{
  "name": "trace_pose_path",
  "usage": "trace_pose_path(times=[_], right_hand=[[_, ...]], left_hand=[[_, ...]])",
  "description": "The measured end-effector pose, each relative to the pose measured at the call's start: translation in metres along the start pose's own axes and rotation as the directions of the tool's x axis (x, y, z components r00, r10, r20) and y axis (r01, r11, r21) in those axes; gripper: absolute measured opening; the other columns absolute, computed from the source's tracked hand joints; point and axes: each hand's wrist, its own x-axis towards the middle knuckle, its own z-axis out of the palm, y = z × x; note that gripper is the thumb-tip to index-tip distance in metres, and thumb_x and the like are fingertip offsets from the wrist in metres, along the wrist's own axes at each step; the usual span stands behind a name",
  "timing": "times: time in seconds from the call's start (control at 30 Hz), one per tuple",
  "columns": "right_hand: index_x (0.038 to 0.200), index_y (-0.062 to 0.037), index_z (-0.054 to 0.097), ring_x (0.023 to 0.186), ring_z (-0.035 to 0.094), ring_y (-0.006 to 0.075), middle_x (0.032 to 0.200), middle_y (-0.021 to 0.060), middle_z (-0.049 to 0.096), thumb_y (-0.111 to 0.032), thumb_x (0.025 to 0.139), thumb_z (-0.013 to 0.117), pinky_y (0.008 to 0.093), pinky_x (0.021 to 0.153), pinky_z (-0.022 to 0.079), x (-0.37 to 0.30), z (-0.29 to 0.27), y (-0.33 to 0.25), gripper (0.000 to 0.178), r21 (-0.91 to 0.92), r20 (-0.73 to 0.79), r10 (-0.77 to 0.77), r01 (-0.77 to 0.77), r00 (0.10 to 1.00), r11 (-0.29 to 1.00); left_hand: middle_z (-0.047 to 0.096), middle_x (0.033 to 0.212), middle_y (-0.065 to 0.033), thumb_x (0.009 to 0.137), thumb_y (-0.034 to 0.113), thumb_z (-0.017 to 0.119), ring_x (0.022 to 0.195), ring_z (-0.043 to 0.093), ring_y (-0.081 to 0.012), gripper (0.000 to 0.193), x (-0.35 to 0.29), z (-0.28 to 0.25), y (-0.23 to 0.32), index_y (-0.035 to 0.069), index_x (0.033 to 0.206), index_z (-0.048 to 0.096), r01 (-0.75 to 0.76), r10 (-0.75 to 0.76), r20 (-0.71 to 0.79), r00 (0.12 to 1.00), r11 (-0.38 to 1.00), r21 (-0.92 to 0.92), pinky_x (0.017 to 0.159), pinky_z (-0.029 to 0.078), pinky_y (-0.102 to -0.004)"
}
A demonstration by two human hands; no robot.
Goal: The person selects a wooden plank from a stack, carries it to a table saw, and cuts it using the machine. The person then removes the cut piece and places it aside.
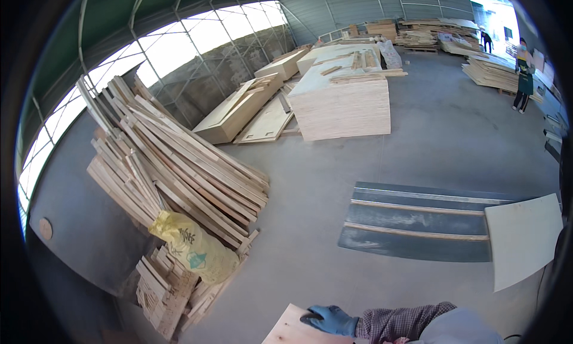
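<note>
My left hand [330, 321], in a blue glove with dark fingertips, reaches in at the bottom of the head view. Its fingers are bent over the upper edge of a pale wooden board [292, 327], gripping it. The lower picture edge cuts off most of this board. A checked sleeve [403, 321] covers the arm, with light grey clothing beside it. My right hand is out of sight.
On the left, long timber strips [185, 159] lean in a heap behind a yellow sack [194, 248] and offcuts [158, 290]. Dark panels with strips [418, 221] and a pale sheet [525, 239] lie right. Sheet stacks [343, 108] stand ahead; a person [524, 75] stands far right.
</note>
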Motion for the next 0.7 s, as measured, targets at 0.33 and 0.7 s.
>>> trace_pose_path(times=[0.33, 0.7], right_hand=[[0.083, -0.0011, 0.058, 0.062, 0.058, 0.0292, 0.068, 0.0169, 0.059, -0.032, 0.087, 0.058, 0.0363, 0.060, 0.046, 0.183, -0.055, 0.001, 0.031, 0.041, -0.441, 0.175, -0.175, 0.880, 0.984], [0.100, -0.0003, 0.061, 0.059, 0.050, 0.0113, 0.069, 0.0051, 0.057, -0.033, 0.089, 0.057, 0.0274, 0.057, 0.042, 0.375, -0.138, 0.074, 0.035, 0.234, -0.665, 0.293, -0.180, 0.687, 0.955]], left_hand=[[0.040, 0.136, -0.0120, 0.079, 0.053, 0.055, 0.124, 0.039, -0.0315, 0.075, 0.207, 0.099, 0.112, 0.010, 0.137, 0.032, 0.205, -0.229, 0.157, 0.961, 0.966, 0.156, 0.102, 0.031, -0.0511], [0.039, 0.137, -0.0117, 0.079, 0.053, 0.055, 0.124, 0.038, -0.0322, 0.076, 0.429, 0.221, 0.130, 0.012, 0.137, 0.031, 0.313, -0.382, 0.178, 0.907, 0.893, 0.323, 0.102, 0.030, -0.0518]])
